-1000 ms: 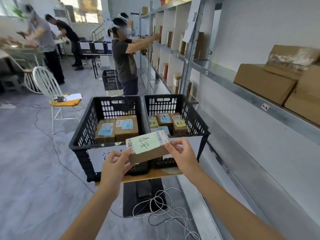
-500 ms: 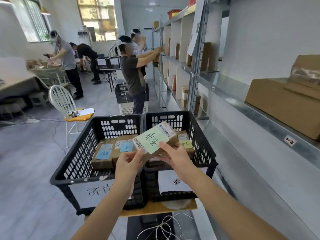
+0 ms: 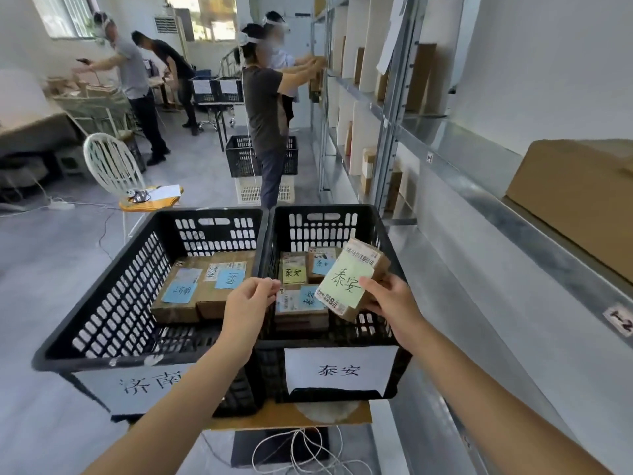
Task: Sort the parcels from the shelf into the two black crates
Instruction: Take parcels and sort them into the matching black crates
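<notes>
The right hand (image 3: pixel 390 303) pinches a tilted, green-labelled parcel (image 3: pixel 349 279) above the right black crate (image 3: pixel 387 234). At its 9 o'clock, the left hand (image 3: pixel 250 303) hovers loosely curled, holding nothing, where the left black crate (image 3: pixel 102 303) adjoins.

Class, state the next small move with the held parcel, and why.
Probably the right hand lowers the brown cardboard parcel with the green label into the right-hand black plastic crate and releases: it hangs over that crate, and its label matches the crate's white paper sign.
</notes>
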### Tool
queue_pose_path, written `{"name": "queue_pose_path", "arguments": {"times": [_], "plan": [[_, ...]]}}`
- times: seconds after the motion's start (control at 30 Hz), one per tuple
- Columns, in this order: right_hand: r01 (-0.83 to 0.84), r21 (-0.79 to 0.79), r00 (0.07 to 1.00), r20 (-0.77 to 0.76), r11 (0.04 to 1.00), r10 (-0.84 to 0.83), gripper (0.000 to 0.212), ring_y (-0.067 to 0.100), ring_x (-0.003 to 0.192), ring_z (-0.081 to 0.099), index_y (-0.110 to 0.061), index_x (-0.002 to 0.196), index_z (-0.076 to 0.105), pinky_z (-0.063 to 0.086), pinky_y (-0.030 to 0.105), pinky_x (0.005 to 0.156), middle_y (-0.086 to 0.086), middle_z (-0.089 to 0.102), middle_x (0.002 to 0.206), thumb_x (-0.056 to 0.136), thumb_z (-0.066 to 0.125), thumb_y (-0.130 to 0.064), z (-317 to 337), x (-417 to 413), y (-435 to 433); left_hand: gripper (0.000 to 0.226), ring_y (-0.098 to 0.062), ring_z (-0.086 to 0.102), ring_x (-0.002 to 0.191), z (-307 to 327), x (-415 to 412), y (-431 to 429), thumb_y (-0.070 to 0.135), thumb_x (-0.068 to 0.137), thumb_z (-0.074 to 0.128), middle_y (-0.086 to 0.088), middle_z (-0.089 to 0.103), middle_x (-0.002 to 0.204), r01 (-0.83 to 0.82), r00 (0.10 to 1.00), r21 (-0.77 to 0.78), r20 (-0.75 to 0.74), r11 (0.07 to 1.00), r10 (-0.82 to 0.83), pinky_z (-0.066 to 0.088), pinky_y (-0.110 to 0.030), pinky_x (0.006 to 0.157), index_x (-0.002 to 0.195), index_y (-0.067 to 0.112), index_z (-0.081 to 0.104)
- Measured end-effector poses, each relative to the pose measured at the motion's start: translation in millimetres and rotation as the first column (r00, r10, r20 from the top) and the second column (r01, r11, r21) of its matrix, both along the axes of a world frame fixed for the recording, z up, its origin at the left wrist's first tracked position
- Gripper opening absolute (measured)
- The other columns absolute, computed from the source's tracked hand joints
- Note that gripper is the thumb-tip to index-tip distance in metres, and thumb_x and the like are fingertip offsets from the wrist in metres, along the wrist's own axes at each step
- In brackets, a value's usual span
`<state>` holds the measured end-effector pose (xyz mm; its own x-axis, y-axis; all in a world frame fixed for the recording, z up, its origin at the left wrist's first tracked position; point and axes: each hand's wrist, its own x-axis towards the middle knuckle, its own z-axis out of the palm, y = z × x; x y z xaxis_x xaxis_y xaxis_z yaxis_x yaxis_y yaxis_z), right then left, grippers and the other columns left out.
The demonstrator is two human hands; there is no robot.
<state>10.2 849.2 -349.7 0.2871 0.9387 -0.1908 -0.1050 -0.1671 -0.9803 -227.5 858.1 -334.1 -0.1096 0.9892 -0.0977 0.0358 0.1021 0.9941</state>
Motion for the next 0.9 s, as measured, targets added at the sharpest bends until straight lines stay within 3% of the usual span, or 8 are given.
{"name": "queue_pose_path", "arguments": {"times": [0.1, 0.2, 0.3, 0.43, 0.5, 0.57, 0.77, 0.9], "plan": [[-0.002, -0.048, 0.999, 0.044, 0.999, 0.004, 0.034, 0.017, 0.105, 0.068, -0.013, 0.126, 0.058, 0.059, 0.031, 0.082, 0.003, 0.069, 0.117, 0.093, 0.065, -0.016, -8, 6, 19, 0.021, -0.012, 0.065, 0.106, -6, 5, 23, 0.023, 0.098, 0.053, 0.004, 0.073, 0.103, 0.047, 0.997, -0.007, -0.065, 0.999, -0.047, 0.05, -0.031, 0.096, 0.093, 0.019, 0.074], [-0.029, -0.113, 0.993, 0.108, 0.993, 0.041, 0.035, 0.018, 0.104, 0.068, -0.015, 0.127, 0.058, 0.058, 0.036, 0.087, 0.003, 0.069, 0.118, 0.093, 0.066, -0.017, -23, 9, 44, 0.022, -0.018, 0.065, 0.103, -15, 10, 52, 0.025, 0.097, 0.054, -0.002, 0.073, 0.101, 0.058, 0.994, -0.019, -0.087, 0.998, -0.06, 0.05, -0.034, 0.096, 0.091, 0.022, 0.075], [-0.011, -0.176, 0.991, 0.128, 0.984, 0.034, 0.035, 0.019, 0.101, 0.069, -0.016, 0.127, 0.055, 0.057, 0.041, 0.092, 0.004, 0.069, 0.116, 0.093, 0.065, -0.017, -35, 13, 72, 0.022, -0.021, 0.059, 0.088, -20, 18, 80, 0.027, 0.097, 0.053, -0.016, 0.07, 0.105, 0.087, 0.988, -0.031, -0.128, 0.996, -0.09, 0.046, -0.034, 0.082, 0.091, 0.023, 0.074], [-0.038, -0.271, 0.974, 0.204, 0.962, 0.096, 0.042, 0.02, 0.103, 0.068, -0.019, 0.134, 0.053, 0.055, 0.044, 0.094, 0.005, 0.068, 0.122, 0.093, 0.062, -0.014, -49, 20, 101, 0.022, -0.017, 0.054, 0.078, -27, 29, 114, 0.024, 0.099, 0.05, -0.015, 0.07, 0.099, 0.155, 0.958, -0.066, -0.233, 0.986, -0.166, 0.04, -0.024, 0.06, 0.096, 0.017, 0.071], [-0.048, -0.303, 0.965, 0.231, 0.952, 0.123, 0.047, 0.018, 0.1, 0.068, -0.021, 0.138, 0.051, 0.058, 0.039, 0.089, 0.004, 0.068, 0.12, 0.093, 0.06, -0.011, -53, 25, 113, 0.023, -0.011, 0.048, 0.062, -29, 33, 132, 0.025, 0.1, 0.049, -0.005, 0.063, 0.077, 0.187, 0.94, -0.076, -0.275, 0.979, -0.201, 0.035, -0.021, 0.051, 0.097, 0.016, 0.071], [-0.049, -0.335, 0.955, 0.261, 0.941, 0.143, 0.049, 0.012, 0.092, 0.069, -0.022, 0.14, 0.049, 0.059, 0.029, 0.074, 0.002, 0.069, 0.114, 0.094, 0.059, -0.01, -55, 28, 122, 0.023, -0.007, 0.044, 0.057, -32, 38, 151, 0.026, 0.1, 0.049, 0.003, 0.056, 0.07, 0.214, 0.929, -0.087, -0.29, 0.973, -0.23, 0.032, -0.02, 0.049, 0.097, 0.016, 0.07], [-0.056, -0.431, 0.941, 0.278, 0.9, 0.192, 0.057, 0.015, 0.09, 0.07, -0.019, 0.15, 0.037, 0.058, 0.029, 0.07, 0.005, 0.068, 0.113, 0.097, 0.054, -0.008, -75, 34, 142, 0.021, -0.006, 0.055, 0.074, -44, 58, 194, 0.025, 0.1, 0.051, 0.001, 0.068, 0.098, 0.278, 0.915, -0.077, -0.281, 0.957, -0.289, 0.041, -0.014, 0.059, 0.1, 0.015, 0.069], [-0.063, -0.507, 0.938, 0.264, 0.86, 0.225, 0.054, 0.015, 0.092, 0.07, -0.017, 0.149, 0.04, 0.061, 0.034, 0.077, -0.001, 0.067, 0.111, 0.097, 0.054, -0.009, -94, 34, 146, 0.019, -0.017, 0.051, 0.07, -55, 66, 207, 0.026, 0.1, 0.05, -0.01, 0.071, 0.1, 0.306, 0.909, -0.098, -0.266, 0.947, -0.321, 0.039, -0.023, 0.056, 0.099, 0.02, 0.068]]}}
